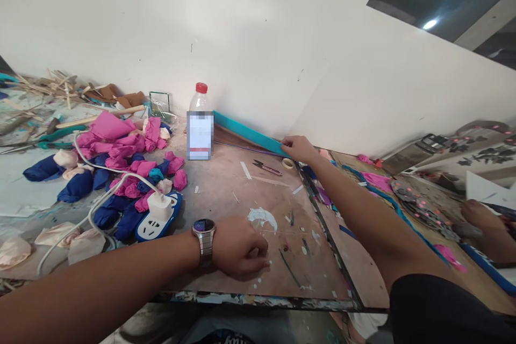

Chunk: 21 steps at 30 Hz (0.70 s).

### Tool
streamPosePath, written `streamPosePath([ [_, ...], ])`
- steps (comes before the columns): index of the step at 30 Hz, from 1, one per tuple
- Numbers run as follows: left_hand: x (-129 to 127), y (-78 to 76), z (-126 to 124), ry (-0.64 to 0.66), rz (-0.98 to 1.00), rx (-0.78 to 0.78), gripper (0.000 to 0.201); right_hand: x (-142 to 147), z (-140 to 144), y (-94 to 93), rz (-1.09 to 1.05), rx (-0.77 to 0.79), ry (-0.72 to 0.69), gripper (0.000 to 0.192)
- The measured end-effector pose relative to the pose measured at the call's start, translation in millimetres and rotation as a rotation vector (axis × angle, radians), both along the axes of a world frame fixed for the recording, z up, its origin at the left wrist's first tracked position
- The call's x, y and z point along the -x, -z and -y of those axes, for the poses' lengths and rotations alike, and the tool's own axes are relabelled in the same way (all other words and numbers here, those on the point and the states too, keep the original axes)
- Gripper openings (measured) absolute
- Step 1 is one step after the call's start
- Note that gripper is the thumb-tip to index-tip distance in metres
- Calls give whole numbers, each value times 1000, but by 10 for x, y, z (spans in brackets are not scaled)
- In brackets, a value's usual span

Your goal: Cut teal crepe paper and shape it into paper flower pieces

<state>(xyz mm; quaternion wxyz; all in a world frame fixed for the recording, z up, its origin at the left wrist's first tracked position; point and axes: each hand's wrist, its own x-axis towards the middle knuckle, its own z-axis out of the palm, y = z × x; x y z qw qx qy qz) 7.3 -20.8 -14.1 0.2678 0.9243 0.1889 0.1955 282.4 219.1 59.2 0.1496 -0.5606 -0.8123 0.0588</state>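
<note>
White wall panels are backing a stained wooden table point(226, 193). Reaching far across it, the right hand point(297, 147) is pinching the end of a teal strip point(245, 130) lying along the wall's foot; it is looking thin, light and bendy, best gripped at that end. Curled closed, the left hand point(238, 247) is resting knuckles-down near the front edge. A plastic bottle point(199, 124) is hiding the strip's far end, and whether the left fingers are holding anything is impossible to tell.

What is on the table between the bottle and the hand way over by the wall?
In the head view, small snips with reddish handles and a white strip lie between the bottle and the right hand, which touches the teal strip.
</note>
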Motion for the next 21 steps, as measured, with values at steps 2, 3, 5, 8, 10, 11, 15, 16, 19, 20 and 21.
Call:
streamPosePath([
  [2, 5, -25, 4, -19, 30, 61, 27, -45, 92, -163, -107, 81, 13, 20],
  [3, 6, -37, 6, -32, 54, 111, 26, -65, 151, -239, -172, 121, 19, 24],
  [5, -2, -48, 2, -74, 125, 239, 28, -89, 301, -364, -310, 184, 34, 32],
  [8, -36, -16, -35, -204, 310, 497, 36, -51, 616, -424, -508, 260, 44, 38],
  [10, -68, 17, -79, -317, 498, 729, 44, 42, 876, -340, -889, 464, 127, 34],
  [11, -83, 27, -100, -398, 593, 824, 48, 108, 1013, -260, -1001, 560, 176, 33],
  [15, -126, -2, -140, -442, 809, 1099, 54, 424, 1528, 174, -1156, 794, 170, 32],
  [16, -133, -17, -138, -451, 863, 1147, 54, 497, 1633, 271, -1167, 858, 126, 37],
  [19, -140, -32, -140, -548, 961, 1220, 57, 666, 1852, 452, -1125, 876, -47, 52],
  [20, -137, -22, -150, -598, 963, 1207, 56, 702, 1887, 478, -1099, 838, -88, 55],
  [21, -130, -5, -166, -654, 942, 1172, 54, 728, 1904, 493, -1098, 826, -102, 55],
])
